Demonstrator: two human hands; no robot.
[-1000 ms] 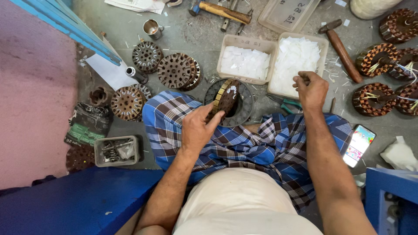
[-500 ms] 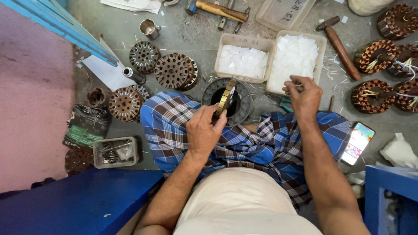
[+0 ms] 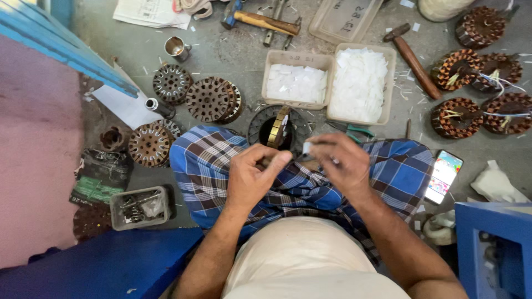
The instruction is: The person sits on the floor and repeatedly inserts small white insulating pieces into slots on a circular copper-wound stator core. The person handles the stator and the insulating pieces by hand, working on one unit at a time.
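A grey concrete floor (image 3: 233,50) carries bare slotted stator cores (image 3: 208,99) at the left. Over the checked lap, the left hand (image 3: 252,180) pinches closed beside an upright stator ring (image 3: 277,128); the right hand (image 3: 341,163) grips a small white paper slip (image 3: 306,148). Two trays of white slips (image 3: 357,83) lie just beyond.

The grey concrete floor (image 3: 233,50) carries the parts. Two open plastic trays of white paper slips (image 3: 327,80) stand side by side at centre. Bare slotted stator cores (image 3: 188,97) lie to the left (some stacked), copper-wound stators (image 3: 476,83) to the right. Two wooden-handled hammers (image 3: 413,58), a steel cup (image 3: 176,47) and a smartphone (image 3: 443,176) also rest there.
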